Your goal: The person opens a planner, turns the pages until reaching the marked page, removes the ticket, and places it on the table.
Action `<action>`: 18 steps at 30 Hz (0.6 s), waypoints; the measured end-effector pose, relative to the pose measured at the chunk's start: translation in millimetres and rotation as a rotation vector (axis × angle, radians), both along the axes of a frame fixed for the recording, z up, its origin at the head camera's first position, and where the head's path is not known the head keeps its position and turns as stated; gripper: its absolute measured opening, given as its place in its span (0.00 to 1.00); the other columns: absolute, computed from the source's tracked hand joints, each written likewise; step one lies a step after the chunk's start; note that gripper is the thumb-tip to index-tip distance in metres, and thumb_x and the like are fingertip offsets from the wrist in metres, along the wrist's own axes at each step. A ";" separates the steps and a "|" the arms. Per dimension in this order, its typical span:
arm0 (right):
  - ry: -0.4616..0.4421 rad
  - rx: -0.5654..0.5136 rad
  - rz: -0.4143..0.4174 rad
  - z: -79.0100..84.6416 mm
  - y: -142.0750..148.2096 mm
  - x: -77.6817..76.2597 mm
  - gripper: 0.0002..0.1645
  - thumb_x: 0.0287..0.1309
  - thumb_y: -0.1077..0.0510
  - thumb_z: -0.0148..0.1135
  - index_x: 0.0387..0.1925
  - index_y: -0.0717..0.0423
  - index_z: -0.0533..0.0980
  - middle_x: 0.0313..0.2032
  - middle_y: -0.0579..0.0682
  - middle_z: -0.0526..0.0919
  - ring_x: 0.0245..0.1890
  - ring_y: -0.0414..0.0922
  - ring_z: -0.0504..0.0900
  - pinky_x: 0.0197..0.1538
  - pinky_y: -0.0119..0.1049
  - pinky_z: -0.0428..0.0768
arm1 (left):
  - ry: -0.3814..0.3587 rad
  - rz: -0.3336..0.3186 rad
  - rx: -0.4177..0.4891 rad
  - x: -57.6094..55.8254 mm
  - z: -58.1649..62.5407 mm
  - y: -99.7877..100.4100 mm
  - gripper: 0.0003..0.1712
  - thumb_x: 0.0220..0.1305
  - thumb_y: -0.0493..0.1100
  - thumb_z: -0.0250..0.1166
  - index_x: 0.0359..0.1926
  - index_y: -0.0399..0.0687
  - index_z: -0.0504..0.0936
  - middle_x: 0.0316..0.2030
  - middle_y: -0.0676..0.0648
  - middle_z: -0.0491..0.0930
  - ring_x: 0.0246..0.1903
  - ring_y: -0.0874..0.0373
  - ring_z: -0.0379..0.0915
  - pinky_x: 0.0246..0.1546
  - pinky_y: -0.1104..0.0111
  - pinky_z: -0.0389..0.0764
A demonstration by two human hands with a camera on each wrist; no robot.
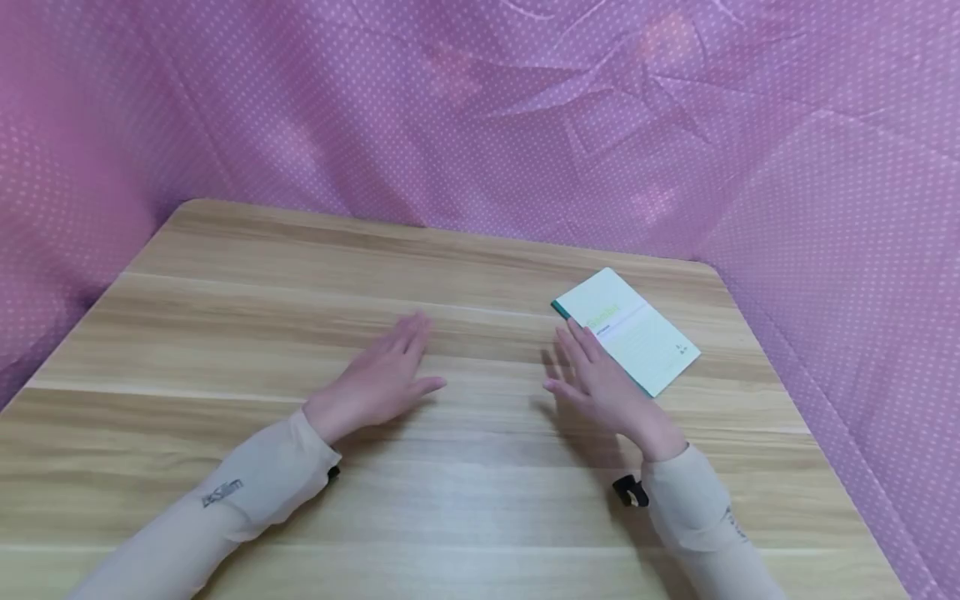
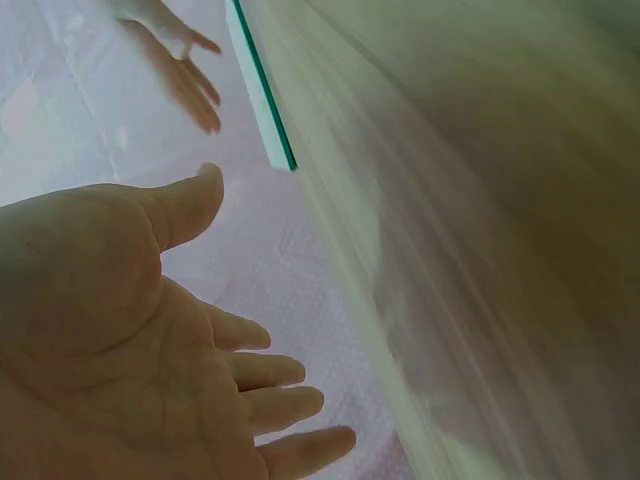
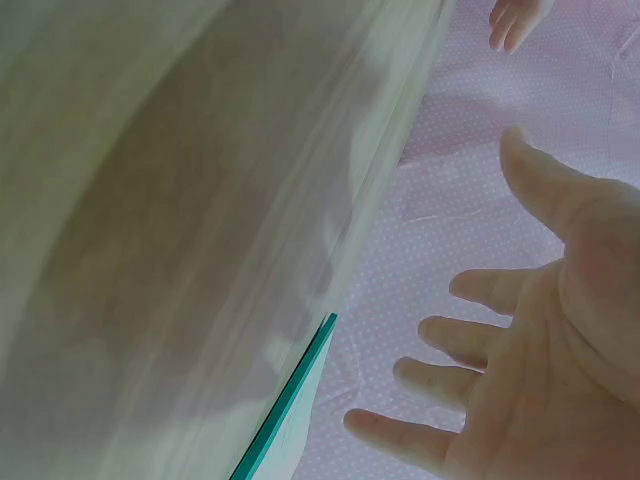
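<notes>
Extending over a light wood-grain tabletop (image 1: pixel 480 517), the bare left hand (image 1: pixel 375 383) and the bare right hand (image 1: pixel 603 392) hold nothing as I watch by remote feed. A pale mint-green, rectangular paper notebook (image 1: pixel 645 333) lies flat on the table's far right part, its long axis slanting from far left to near right.

Any grasp, I judge, would turn on one relation: the notebook lies just to the right of the right fingers, on the side away from the thumb, its narrow dark green spine (image 3: pixel 286 400) toward them. The left hand is well apart across the wood, leaving the right clearly nearer.

My head view lets the right fingertips overlap the notebook's edge, as if touching; the right wrist view shows them just clear of it. There the right fingers are straight and fanned, thumb out; the left wrist view shows the left fingers likewise straight and lightly parted, gaps the head view mostly hides. Only the head view gives me the printed cover, its small lettering unreadable; the wrist views show the green edge against polka-dotted pink cloth (image 3: pixel 470 200).
</notes>
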State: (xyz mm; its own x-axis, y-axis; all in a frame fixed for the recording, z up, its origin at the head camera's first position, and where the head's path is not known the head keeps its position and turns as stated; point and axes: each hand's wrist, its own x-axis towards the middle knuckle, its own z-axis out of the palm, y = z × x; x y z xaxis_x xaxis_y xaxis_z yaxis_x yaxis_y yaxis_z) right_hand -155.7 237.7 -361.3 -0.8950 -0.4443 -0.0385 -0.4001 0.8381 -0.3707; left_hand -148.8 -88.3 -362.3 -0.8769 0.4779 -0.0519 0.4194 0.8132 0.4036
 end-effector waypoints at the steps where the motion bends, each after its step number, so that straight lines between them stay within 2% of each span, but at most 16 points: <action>1: -0.009 -0.007 0.002 0.3 1.3 -1.0 0.50 0.69 0.39 0.54 0.77 0.61 0.43 0.77 0.58 0.38 0.75 0.60 0.38 0.72 0.58 0.47 | -0.004 -0.013 0.009 -1.2 0.3 2.9 0.49 0.73 0.57 0.54 0.75 0.31 0.41 0.75 0.33 0.38 0.74 0.40 0.34 0.72 0.49 0.44; 6: -0.071 -0.038 -0.009 1.8 11.4 -6.9 0.50 0.69 0.41 0.55 0.77 0.59 0.43 0.77 0.57 0.39 0.75 0.60 0.40 0.71 0.59 0.49 | -0.060 -0.065 0.029 -8.6 2.0 21.6 0.46 0.74 0.54 0.54 0.75 0.31 0.41 0.75 0.34 0.39 0.75 0.43 0.35 0.72 0.53 0.43; 10: -0.098 -0.055 -0.023 4.6 22.9 -14.6 0.49 0.69 0.43 0.56 0.77 0.60 0.43 0.76 0.62 0.41 0.74 0.62 0.42 0.71 0.60 0.47 | -0.121 -0.104 0.037 -16.7 3.4 40.3 0.46 0.74 0.52 0.55 0.76 0.33 0.40 0.76 0.36 0.38 0.75 0.46 0.34 0.73 0.56 0.42; 13: -0.101 -0.057 -0.041 6.0 33.0 -21.3 0.49 0.69 0.45 0.57 0.76 0.64 0.44 0.75 0.67 0.44 0.74 0.63 0.44 0.71 0.61 0.48 | -0.150 -0.144 0.033 -25.1 1.9 54.0 0.46 0.73 0.50 0.56 0.76 0.34 0.40 0.76 0.37 0.38 0.75 0.47 0.34 0.73 0.58 0.41; 18: -0.092 -0.033 -0.074 4.8 51.5 -31.8 0.48 0.69 0.48 0.57 0.74 0.71 0.46 0.72 0.71 0.49 0.72 0.66 0.47 0.71 0.61 0.49 | -0.192 -0.175 0.038 -42.9 -0.7 74.8 0.44 0.73 0.48 0.56 0.76 0.34 0.41 0.76 0.37 0.39 0.75 0.47 0.35 0.73 0.60 0.41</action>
